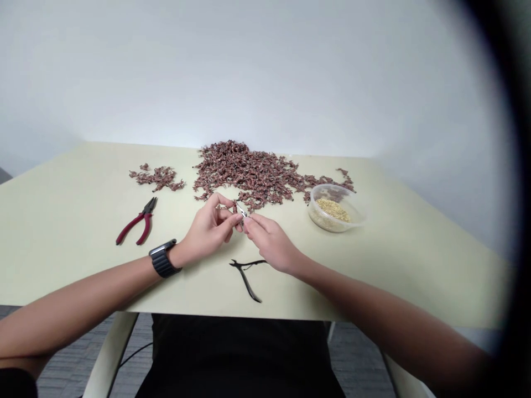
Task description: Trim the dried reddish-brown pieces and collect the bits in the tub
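Observation:
My left hand (213,222) is closed, thumb and fingers pinching a small reddish-brown piece (234,207) above the table. From the right, my right hand (271,239) grips a small silver metal tool (241,210) between thumb and fingers, its slim tip touching or very near that piece. The fingers hide most of the tool, so its kind cannot be made out. On the tabletop just below my right hand lies a pair of black nippers (245,276), one handle partly covered by the hand. Behind both hands spreads a large heap of similar reddish-brown pieces (244,171).
Red-handled pliers (143,221) lie to the left, with a smaller cluster of brown pieces (157,178) behind them. A clear round plastic tub (357,218) holding small gold-coloured bits (333,210) stands at the right. The pale table (74,232) meets a white wall.

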A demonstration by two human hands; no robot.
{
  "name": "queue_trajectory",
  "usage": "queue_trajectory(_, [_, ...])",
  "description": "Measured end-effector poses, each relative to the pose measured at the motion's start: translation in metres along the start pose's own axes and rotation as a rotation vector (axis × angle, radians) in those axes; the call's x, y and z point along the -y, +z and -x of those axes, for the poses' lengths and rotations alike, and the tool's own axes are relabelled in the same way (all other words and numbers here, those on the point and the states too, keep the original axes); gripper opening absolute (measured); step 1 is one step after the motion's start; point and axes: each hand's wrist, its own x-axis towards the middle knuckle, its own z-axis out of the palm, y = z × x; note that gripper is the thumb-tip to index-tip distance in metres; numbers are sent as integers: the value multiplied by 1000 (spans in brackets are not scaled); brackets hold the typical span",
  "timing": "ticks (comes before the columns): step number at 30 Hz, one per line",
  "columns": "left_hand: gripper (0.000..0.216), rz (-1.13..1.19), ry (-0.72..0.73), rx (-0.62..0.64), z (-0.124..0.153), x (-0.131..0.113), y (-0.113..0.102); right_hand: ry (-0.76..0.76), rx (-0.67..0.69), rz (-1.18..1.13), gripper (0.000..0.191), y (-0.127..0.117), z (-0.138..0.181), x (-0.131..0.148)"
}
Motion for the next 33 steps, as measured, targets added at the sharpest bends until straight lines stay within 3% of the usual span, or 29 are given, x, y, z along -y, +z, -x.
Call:
queue_trajectory(6, [38, 130, -51, 35, -3, -2, -1, -44, -34, 53, 35, 2, -1, -7])
queue_trajectory(14, [39, 127, -82, 35, -5, -2, -1, 55, -20, -42, 34, 2, -3, -10])
queue_trajectory(27, [40, 164, -124, 34, -5, -4, 0, 20, -31, -7, 34, 0, -3, -7])
queue_trajectory(33, [39, 262, -185, 54, -6, -2, -2, -114, -75, 143, 34, -8, -4, -2])
